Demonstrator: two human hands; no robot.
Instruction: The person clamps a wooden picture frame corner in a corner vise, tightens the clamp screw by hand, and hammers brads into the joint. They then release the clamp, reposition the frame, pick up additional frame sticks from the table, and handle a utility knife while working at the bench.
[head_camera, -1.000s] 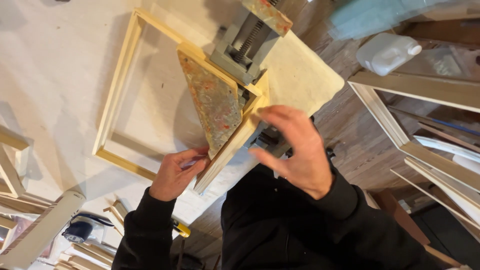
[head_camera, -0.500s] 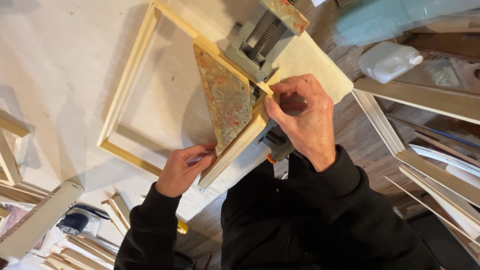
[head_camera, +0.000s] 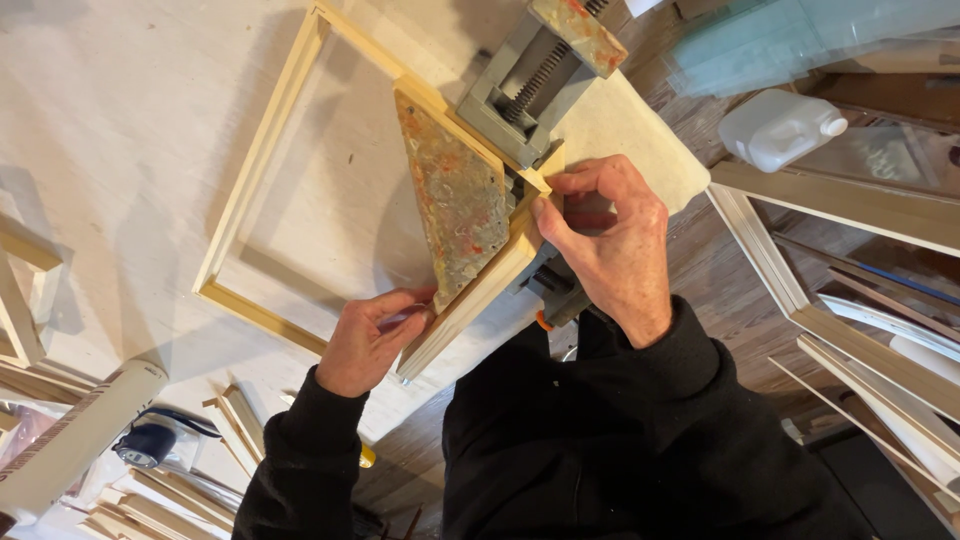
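Right hand (head_camera: 605, 235) has closed pinching the pale wooden frame's corner (head_camera: 535, 215) at the grey metal vise (head_camera: 520, 90); left hand (head_camera: 375, 335) still grips the frame's lower rail (head_camera: 450, 325)

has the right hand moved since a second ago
Yes. The right hand has come in from open air near the body onto the corner vise, fingers now pinching the wood strip beside it.
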